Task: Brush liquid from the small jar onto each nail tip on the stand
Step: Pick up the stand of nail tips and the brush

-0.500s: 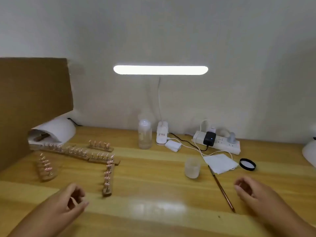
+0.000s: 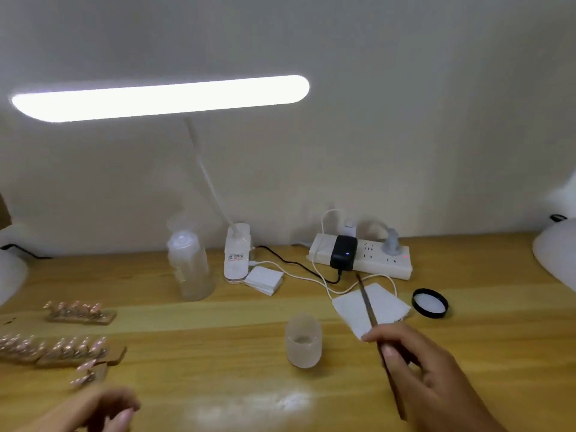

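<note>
Frosted glass forms the small jar (image 2: 303,340), which stands open on the wooden table (image 2: 218,353) near the centre, with a shallow layer of liquid at its bottom. Its black lid (image 2: 430,303) lies well apart to the right, just beside a white wipe (image 2: 371,307). The right hand (image 2: 424,372) pinches the brush (image 2: 369,313) between thumb and fingers; the shaft runs up and away across the wipe, and the tip end is too blurred to identify. The left hand (image 2: 103,408) rests at the lower left edge, fingers loosely curled and holding nothing. The nail tip stands (image 2: 62,347) sit at the left, carrying rows of pink tips; motion blur hides detail. A clear bottle (image 2: 190,266), a lit desk lamp (image 2: 162,98) and a power strip (image 2: 361,255) line the wall.
</note>
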Demonstrator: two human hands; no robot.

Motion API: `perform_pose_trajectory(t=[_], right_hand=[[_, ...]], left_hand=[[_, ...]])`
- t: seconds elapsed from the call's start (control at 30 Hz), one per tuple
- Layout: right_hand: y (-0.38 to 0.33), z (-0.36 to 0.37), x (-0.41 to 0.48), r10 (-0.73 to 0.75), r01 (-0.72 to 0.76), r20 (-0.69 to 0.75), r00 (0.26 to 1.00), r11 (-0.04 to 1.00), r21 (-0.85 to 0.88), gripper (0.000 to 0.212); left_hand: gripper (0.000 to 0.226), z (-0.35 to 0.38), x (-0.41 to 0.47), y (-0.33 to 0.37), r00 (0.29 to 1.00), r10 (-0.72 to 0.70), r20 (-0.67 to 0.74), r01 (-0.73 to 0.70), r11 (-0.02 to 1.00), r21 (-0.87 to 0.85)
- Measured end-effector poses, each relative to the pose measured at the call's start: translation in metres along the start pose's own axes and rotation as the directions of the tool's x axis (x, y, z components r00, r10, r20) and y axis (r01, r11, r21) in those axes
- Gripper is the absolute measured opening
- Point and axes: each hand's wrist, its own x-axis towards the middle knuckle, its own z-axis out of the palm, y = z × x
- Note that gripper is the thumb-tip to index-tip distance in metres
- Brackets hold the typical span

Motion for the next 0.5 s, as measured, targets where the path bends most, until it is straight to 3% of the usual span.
perform_pose_trajectory(t=[0.03,0.07,0.13,0.2,0.27,0.4,0.5], right_hand=[[0.005,-0.002,0.000,0.000,0.009,-0.099,0.995,0.996,0.089,0.045],[0.010,-0.003,0.001,0.023,0.006,-0.167,0.986,0.985,0.171,0.051],[0.014,-0.003,0.005,0.070,-0.002,-0.235,0.969,0.960,0.279,0.058],[0.016,-0.003,0.006,0.030,0.064,-0.276,0.961,0.944,0.324,0.045],[0.016,-0.006,0.005,-0.026,0.127,-0.280,0.960,0.929,0.348,0.028],[0.018,-0.002,0.004,-0.067,0.141,-0.261,0.963,0.951,0.277,0.015],[0.018,0.002,0.004,-0.061,0.135,-0.281,0.958,0.958,0.251,0.008]], left_hand=[[0.011,0.011,0.010,0.018,0.993,0.106,0.056,-0.111,0.991,0.081],[0.033,0.024,0.019,0.036,0.976,0.144,0.165,-0.167,0.977,0.134],[0.086,0.057,0.033,0.054,0.931,0.099,0.352,-0.115,0.993,0.024],[0.118,0.089,0.045,0.066,0.891,0.095,0.444,-0.140,0.988,0.070],[0.125,0.111,0.047,0.076,0.867,0.106,0.486,-0.130,0.991,0.017],[0.116,0.128,0.041,0.091,0.865,0.123,0.487,0.043,0.948,-0.316],[0.109,0.114,0.029,0.087,0.893,0.122,0.434,0.037,0.940,-0.339]])
